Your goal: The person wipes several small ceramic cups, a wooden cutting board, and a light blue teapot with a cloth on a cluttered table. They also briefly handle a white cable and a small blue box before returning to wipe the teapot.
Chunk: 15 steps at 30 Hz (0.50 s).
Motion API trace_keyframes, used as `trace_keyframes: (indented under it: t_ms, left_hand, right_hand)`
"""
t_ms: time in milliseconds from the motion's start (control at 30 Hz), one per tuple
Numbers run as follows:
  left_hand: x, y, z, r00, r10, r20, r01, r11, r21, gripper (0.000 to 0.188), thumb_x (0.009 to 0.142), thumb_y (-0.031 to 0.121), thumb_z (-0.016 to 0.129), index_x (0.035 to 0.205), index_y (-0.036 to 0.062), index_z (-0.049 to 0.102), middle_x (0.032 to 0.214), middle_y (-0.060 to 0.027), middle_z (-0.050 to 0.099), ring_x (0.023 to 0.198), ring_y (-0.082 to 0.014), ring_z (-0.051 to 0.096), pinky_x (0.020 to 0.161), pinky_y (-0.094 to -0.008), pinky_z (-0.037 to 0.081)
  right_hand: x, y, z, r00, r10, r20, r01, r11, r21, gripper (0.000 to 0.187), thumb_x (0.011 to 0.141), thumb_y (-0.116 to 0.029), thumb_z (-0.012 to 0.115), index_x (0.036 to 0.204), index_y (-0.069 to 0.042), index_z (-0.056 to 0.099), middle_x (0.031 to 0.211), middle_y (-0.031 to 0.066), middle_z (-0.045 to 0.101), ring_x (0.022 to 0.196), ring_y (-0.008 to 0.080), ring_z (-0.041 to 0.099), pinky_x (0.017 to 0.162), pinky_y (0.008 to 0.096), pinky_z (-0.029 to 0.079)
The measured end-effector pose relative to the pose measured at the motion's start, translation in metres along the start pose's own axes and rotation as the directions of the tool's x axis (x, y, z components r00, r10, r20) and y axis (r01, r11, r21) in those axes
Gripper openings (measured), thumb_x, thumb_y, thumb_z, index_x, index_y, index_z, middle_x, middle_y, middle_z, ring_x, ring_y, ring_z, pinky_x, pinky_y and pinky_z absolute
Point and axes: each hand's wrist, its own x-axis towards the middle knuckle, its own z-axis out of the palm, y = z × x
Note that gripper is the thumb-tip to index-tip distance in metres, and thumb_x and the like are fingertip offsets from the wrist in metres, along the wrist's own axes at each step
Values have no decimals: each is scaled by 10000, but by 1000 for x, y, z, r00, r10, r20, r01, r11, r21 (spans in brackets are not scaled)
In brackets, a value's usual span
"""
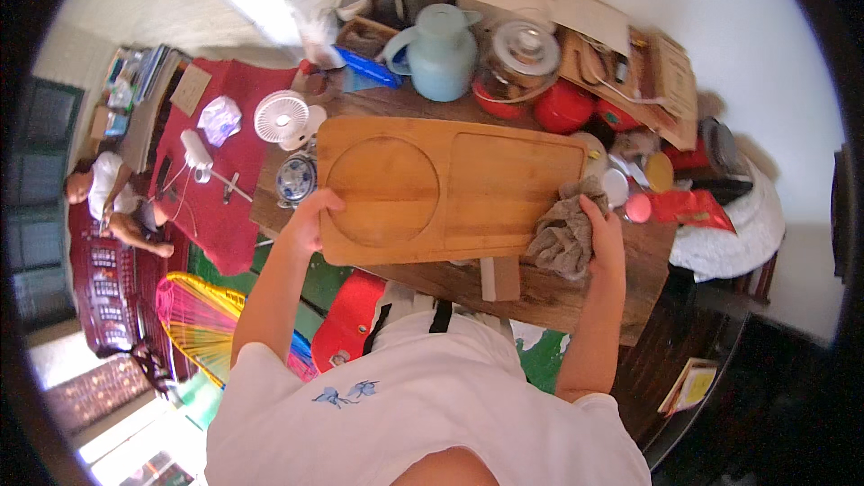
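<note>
Wooden tray (pixel 452 193): left fingers (pixel 328 202) gripped its 9 o'clock edge; right fingers (pixel 592 211) held grey-brown cloth (pixel 564 236) at 4 o'clock.

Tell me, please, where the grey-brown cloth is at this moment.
In the head view, the grey-brown cloth is right of centre, held by the fingers of the right hand, at the wooden tray's lower right corner.

Head-worn left fisheye, looking down past shirt (pixel 432 396) onto nearby tabletop (pixel 643 256).
</note>
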Motion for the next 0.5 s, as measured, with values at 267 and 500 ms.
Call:
trace_keyframes:
  t_ms: [267,500]
  left_hand:
    - [-14,-70,126,986,-69,149,59,996,72,567,723,124,516,1268,-33,501,1202,-176,606,1062,-314,617,901,-445,521]
    - [-8,-108,194,873,-317,370,199,925,322,636,675,69,527,1306,20,468,1217,-134,579,1112,-291,584,904,-423,509]
  right_hand:
    - [-94,-16,-118,372,-896,-243,540,422,-729,566,768,-190,771,1265,-68,530,1337,165,446,1207,321,455,1028,422,367]
    - [-115,85,-165,396,-763,-510,46,571,-819,562,751,-252,721,1277,-118,574,1327,221,449,1215,430,419,1014,541,363]
